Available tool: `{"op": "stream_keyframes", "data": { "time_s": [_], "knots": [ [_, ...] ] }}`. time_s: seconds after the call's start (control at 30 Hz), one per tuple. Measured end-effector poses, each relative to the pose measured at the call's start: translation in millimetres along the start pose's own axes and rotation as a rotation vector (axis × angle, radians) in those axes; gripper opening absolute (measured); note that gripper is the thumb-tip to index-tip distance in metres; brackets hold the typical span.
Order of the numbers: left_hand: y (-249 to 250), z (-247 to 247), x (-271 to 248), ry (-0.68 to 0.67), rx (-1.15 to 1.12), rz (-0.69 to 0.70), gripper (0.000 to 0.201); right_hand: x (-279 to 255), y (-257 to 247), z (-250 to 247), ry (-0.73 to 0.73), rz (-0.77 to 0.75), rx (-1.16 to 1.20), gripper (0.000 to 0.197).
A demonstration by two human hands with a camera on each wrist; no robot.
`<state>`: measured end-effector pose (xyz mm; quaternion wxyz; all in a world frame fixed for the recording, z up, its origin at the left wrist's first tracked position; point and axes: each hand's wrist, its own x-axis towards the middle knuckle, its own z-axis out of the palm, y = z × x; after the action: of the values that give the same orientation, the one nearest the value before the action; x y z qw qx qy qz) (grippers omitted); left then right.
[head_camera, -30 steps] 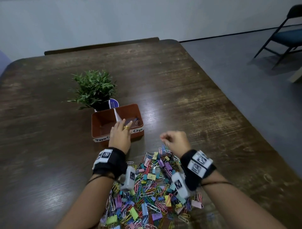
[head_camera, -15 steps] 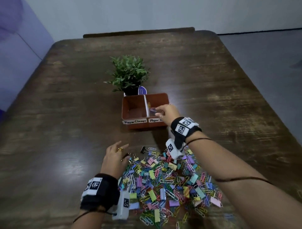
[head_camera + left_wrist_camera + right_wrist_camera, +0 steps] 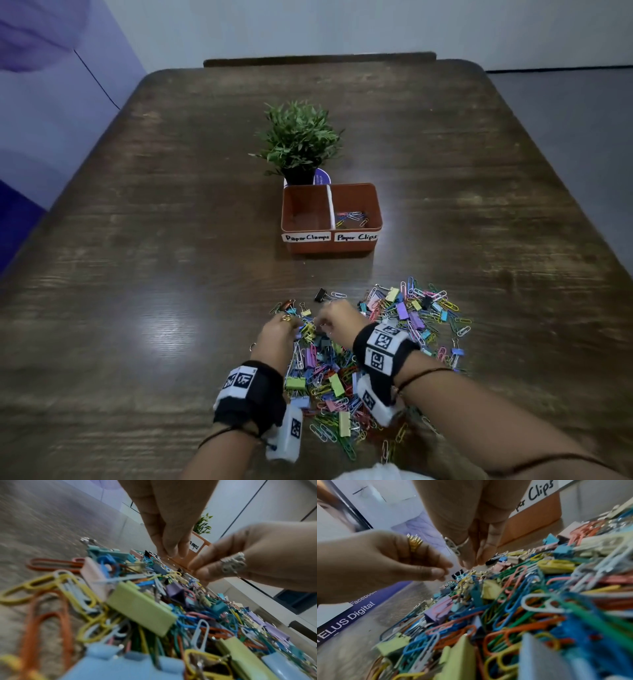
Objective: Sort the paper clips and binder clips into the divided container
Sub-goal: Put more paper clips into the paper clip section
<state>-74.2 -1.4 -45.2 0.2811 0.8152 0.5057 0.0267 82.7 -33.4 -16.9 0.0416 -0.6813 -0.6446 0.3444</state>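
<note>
A heap of coloured paper clips and binder clips (image 3: pixel 404 315) lies on the near part of the table. Behind it stands the brown divided container (image 3: pixel 329 247). Its right half, labelled Paper Clips, holds several paper clips (image 3: pixel 352 217). The left half, labelled Paper Clamps, looks bare. Both hands hover over the heap's far left corner, close together. My left hand (image 3: pixel 291 323) has its fingers curled towards the thumb (image 3: pixel 436 573), and whether anything is pinched there is hidden. My right hand (image 3: pixel 323 318) points its fingers (image 3: pixel 471 559) down just above the clips, and nothing shows between them.
A small potted plant (image 3: pixel 299 137) stands right behind the container. A black binder clip (image 3: pixel 321 294) lies alone at the heap's far edge. The dark wooden table (image 3: pixel 137 274) stretches left, right and beyond, and a chair back (image 3: pixel 318 58) shows past its far edge.
My right hand has come back from the container's right half to the heap. My left hand has shifted right to meet it over the heap's far left corner.
</note>
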Motion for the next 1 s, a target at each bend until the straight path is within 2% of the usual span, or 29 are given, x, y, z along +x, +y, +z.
{"op": "stream_keyframes", "data": {
  "time_s": [0.1, 0.2, 0.3, 0.5, 0.63, 0.73, 0.87, 1.0],
  "knots": [
    [12, 8, 8, -0.051, -0.02, 0.035, 0.029, 7, -5, 5, -0.002, 0.078, -0.08, 0.021],
    [16, 15, 11, -0.107, 0.054, -0.033, 0.031, 9, -1, 2, -0.022, 0.145, -0.145, 0.023],
    [11, 17, 14, -0.1, 0.07, -0.104, 0.035, 6, 5, -3, -0.029, 0.135, -0.146, 0.024],
    [12, 19, 24, -0.125, 0.083, -0.11, 0.056, 1, 13, 1, 0.045, 0.045, -0.148, 0.027],
    [15, 19, 26, -0.154, 0.186, -0.087, 0.042, -2, 11, 7, -0.025, 0.043, -0.243, 0.036],
    [14, 22, 23, -0.174, 0.15, -0.105, 0.034, -3, 9, 8, -0.023, 0.067, -0.251, 0.031],
    [13, 18, 21, -0.208, 0.079, -0.131, 0.037, -3, 6, 10, -0.066, 0.079, -0.284, 0.025],
    [13, 11, 20, -0.25, 0.071, -0.153, 0.021, -7, 5, 11, -0.076, 0.062, -0.309, 0.024]
  ]
}}
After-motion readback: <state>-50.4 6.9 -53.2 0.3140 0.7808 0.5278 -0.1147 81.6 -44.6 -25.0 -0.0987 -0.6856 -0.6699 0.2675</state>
